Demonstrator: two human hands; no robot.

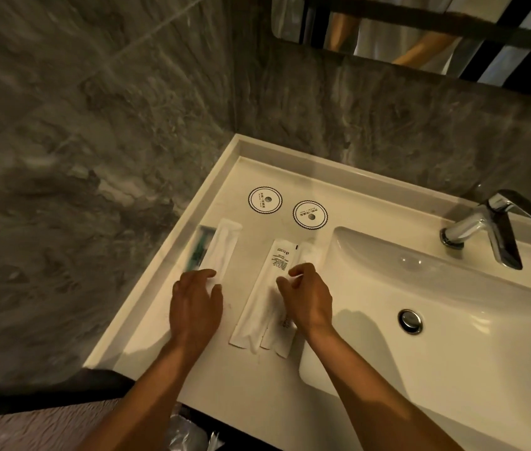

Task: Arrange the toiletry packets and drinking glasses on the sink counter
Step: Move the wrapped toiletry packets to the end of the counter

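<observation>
- Toiletry packets lie on the white sink counter (257, 379) in the middle of the frame, in two groups, left of the basin (453, 320)
- left group: a long white packet (222, 245) lies slanted, and just beside it on its left is a clear packet with a green toothbrush (200, 247), close to the raised counter edge
- right group: a white packet with printed text (269, 288) and more white packets (274, 340) lie side by side and partly overlap, close to the basin rim
- left hand (195, 307) rests palm down on the lower end of the left white packet, fingers spread and flat, not pinching
- right hand (308, 297) is over the right group, fingers curled, thumb and forefinger closed on the edge of a packet there; which one I cannot tell
- two round paper coasters (265, 200) (310, 214) with a printed logo lie near each other at the back of the counter, above the packets
- chrome faucet (485, 229) stands at the right of the frame, and the round drain plug (410, 321) is in the basin bottom
</observation>
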